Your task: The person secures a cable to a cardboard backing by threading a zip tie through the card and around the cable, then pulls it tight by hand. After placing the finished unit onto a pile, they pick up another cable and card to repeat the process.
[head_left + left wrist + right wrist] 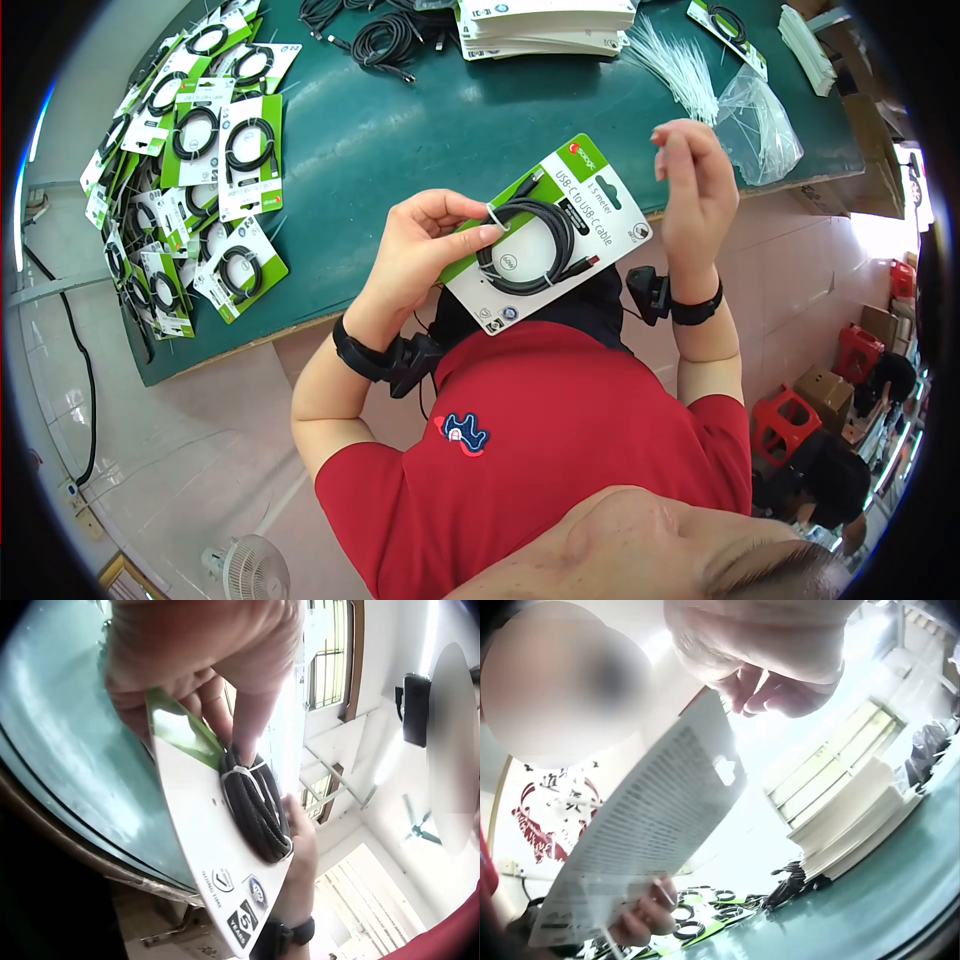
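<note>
My left hand [415, 245] grips a green and white card [610, 235] by its left edge, thumb on the front and fingers behind. On the card lies a coiled black USB-C cable [572, 240], bound to it with white zip ties; the left thumb [251, 724] is right at the coil and upper tie. The card's printed back [652, 810] shows in the right wrist view, with thin white tie tails poking out near the left fingers [649, 919]. My right hand [695, 190] is raised beyond the card's right end, its fingers loosely bent, with nothing visible in them.
Many carded cables [195, 135] lie heaped on the green table's [330, 200] left side. Loose black cables [385, 42] and a stack of cards [545, 25] are at the back. White zip ties [675, 75] spill from a clear bag [760, 125] at the right.
</note>
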Available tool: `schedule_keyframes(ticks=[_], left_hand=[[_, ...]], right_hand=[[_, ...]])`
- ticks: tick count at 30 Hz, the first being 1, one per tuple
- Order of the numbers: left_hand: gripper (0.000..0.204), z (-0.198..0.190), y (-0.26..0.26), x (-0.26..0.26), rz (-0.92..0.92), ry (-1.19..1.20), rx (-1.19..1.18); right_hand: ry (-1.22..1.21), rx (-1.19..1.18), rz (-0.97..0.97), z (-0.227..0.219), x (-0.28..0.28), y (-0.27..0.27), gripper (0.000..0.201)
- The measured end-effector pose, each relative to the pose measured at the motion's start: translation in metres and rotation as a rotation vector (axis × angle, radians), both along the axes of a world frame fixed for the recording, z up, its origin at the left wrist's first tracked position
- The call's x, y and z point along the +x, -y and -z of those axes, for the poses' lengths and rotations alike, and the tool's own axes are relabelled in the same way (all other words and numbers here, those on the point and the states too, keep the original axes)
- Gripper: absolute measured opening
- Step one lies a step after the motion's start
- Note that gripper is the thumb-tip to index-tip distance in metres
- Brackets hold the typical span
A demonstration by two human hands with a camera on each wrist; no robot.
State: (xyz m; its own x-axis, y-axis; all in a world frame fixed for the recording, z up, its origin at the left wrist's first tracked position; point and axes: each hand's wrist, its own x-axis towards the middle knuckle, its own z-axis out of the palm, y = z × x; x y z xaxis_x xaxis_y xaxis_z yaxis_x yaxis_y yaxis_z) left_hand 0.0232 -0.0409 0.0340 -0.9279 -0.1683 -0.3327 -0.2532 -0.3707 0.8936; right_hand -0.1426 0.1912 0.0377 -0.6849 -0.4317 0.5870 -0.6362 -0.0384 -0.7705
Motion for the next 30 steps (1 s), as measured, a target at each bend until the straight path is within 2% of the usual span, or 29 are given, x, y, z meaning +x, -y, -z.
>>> schedule_keyframes(ticks=[3, 4, 6, 7, 10, 15, 19, 22, 23, 26, 30], left_hand=[[0.019, -0.001, -0.001, 0.000, -0.059, -0.072, 0.062], [0.019, 0.000, -0.004, -0.002, -0.066, -0.100, 0.085], [0.019, 0.002, -0.009, -0.005, -0.080, -0.148, 0.139], [0.019, 0.003, -0.011, -0.005, -0.073, -0.147, 0.138], [0.020, 0.005, -0.013, -0.008, -0.073, -0.175, 0.163], [0.020, 0.005, -0.011, -0.009, -0.050, -0.165, 0.181], [0.019, 0.012, -0.007, -0.010, -0.031, -0.113, 0.244], [0.024, 0.014, -0.006, -0.008, -0.036, -0.119, 0.246], [0.024, 0.013, -0.007, -0.008, -0.037, -0.117, 0.246], [0.030, 0.010, -0.009, -0.011, -0.008, -0.133, 0.295], [0.038, 0.005, -0.007, -0.013, 0.077, -0.061, 0.410]], right_hand=[[0.425, 0.232, -0.256, 0.016, -0.010, 0.001, 0.029], [0.421, 0.225, -0.250, 0.026, -0.003, 0.004, 0.029], [-0.041, 0.241, -0.300, 0.045, 0.018, 0.015, 0.038], [-0.039, 0.240, -0.293, 0.045, 0.019, 0.016, 0.038], [0.871, -0.013, -0.645, 0.044, 0.019, 0.018, 0.045], [0.793, -0.036, -0.644, 0.051, 0.021, 0.018, 0.046], [0.752, 0.096, -0.629, 0.041, 0.015, 0.017, 0.048], [0.281, 0.180, -0.589, 0.043, 0.007, 0.015, 0.051], [0.282, 0.180, -0.589, 0.043, 0.009, 0.014, 0.051], [0.656, 0.099, -0.657, 0.040, 0.019, 0.008, 0.052], [0.458, -0.002, -0.747, 0.037, 0.012, 0.011, 0.054]])
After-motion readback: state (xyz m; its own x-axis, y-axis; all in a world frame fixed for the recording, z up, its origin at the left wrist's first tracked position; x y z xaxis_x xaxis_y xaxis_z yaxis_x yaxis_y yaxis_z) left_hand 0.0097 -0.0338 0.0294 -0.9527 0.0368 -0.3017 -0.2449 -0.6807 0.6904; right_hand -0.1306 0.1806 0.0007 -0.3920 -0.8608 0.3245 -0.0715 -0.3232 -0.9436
